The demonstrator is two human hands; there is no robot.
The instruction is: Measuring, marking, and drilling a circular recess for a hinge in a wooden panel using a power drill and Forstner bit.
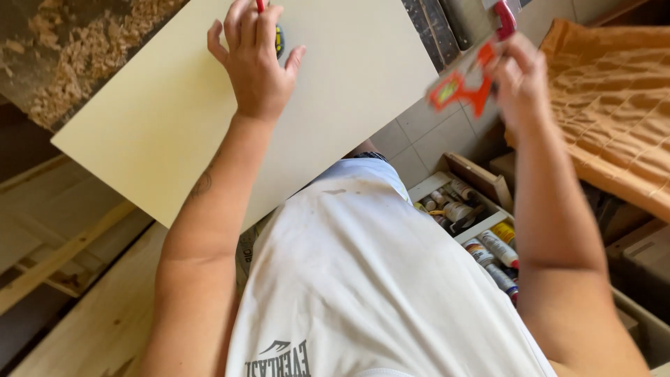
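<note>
On pale cream board [209,105], tilted across view, we see left hand [255,63] pressed flat, fingers spread, red pencil tip [260,5] poking between them. Right hand [520,80] well apart to right, clamped on red-orange square tool [460,89], blurred. Below: wooden tray [488,183] of paint tubes [497,248] on tiled floor [426,119]. Sawdust [77,52] upper left.

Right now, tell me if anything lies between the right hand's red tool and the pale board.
Nothing visible does. The right hand holds the red tool just off the board's right edge, over grey floor tiles; the left hand rests flat on the board.
</note>
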